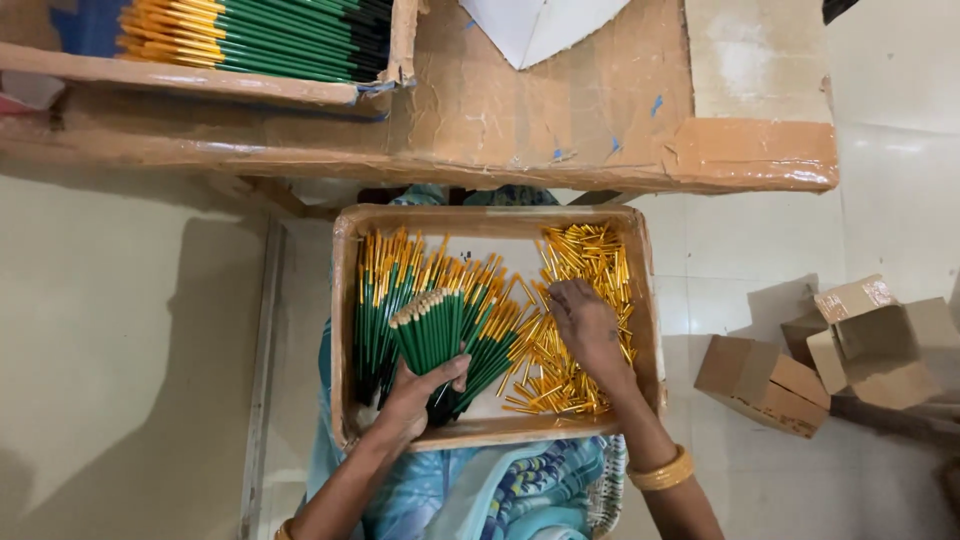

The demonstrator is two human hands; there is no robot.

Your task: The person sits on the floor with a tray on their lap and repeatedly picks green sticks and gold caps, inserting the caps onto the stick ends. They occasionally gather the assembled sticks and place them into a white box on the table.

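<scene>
So, one cardboard tray (345, 300): the left hand (420, 390) has its grip closed around one bundle of green pencils (432, 330), loose pencils (385, 290) beside it; the right hand (588, 325), fingers spread, rests on the gold caps (585, 255) heap.

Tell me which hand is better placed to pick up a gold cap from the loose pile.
The right hand. It already rests on the pile of gold caps in the cardboard tray, while the left hand is occupied gripping a bundle of green pens.
</scene>
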